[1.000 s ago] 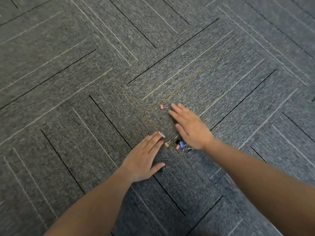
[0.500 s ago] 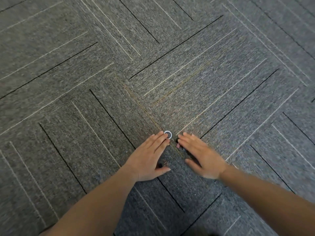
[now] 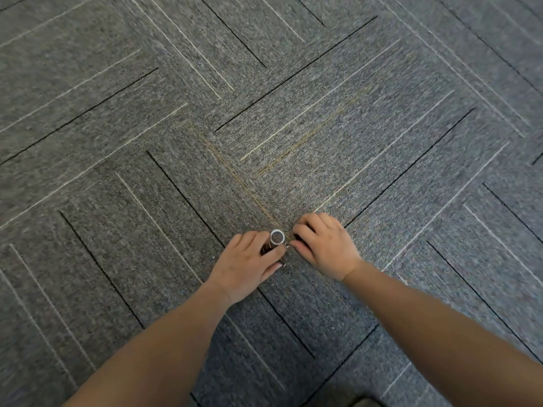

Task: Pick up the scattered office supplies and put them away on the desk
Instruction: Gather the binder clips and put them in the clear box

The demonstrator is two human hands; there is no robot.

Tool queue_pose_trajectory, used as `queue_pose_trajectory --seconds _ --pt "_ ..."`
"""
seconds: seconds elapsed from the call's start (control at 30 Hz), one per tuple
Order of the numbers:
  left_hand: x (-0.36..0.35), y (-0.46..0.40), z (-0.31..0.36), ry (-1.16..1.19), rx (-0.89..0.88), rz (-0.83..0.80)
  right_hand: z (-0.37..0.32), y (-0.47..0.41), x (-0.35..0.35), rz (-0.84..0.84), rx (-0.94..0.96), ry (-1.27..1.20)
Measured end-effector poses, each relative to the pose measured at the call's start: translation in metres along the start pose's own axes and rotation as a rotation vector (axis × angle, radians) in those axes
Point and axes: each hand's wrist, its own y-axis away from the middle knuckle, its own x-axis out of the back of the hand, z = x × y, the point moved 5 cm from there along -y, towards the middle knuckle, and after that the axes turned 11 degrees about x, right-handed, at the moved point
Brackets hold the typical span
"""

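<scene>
Carpet (image 3: 176,142): rough matt woven cloth. Ring (image 3: 277,237): smooth, pale, material unclear.

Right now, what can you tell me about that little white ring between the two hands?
The white ring is a small, thin circular band, pale and smooth, perhaps plastic or metal. Grey carpet shows through its open middle. It seems to lie flat on the floor, at the fingertips of the left hand, whose curled fingers gather small clips under them. The right hand, fingers also curled, sits just to its other side. Whether either hand actually touches the ring is unclear.
</scene>
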Motion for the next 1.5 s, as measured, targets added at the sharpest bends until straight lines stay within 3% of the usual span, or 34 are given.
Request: queue_pose_trajectory --seconds 0.13,0.43,1.03,1.33,1.5 --pt "0.001 -0.008 0.002 -0.062 -0.089 -0.003 0.005 -0.013 0.006 0.016 0.092 0.019" --pt "0.004 -0.006 0.002 -0.041 -0.025 -0.007 0.007 0.004 0.003 0.073 0.175 0.088" --pt "0.007 -0.003 -0.020 -0.031 0.074 -0.083 0.011 -0.002 0.011 -0.021 0.027 0.054" --pt "0.029 -0.005 -0.045 0.019 0.120 -0.008 0.051 0.008 0.039 0.063 -0.238 -0.082" --pt "0.032 0.009 -0.049 0.015 0.131 -0.065 0.045 0.048 0.031 -0.033 -0.281 -0.064"
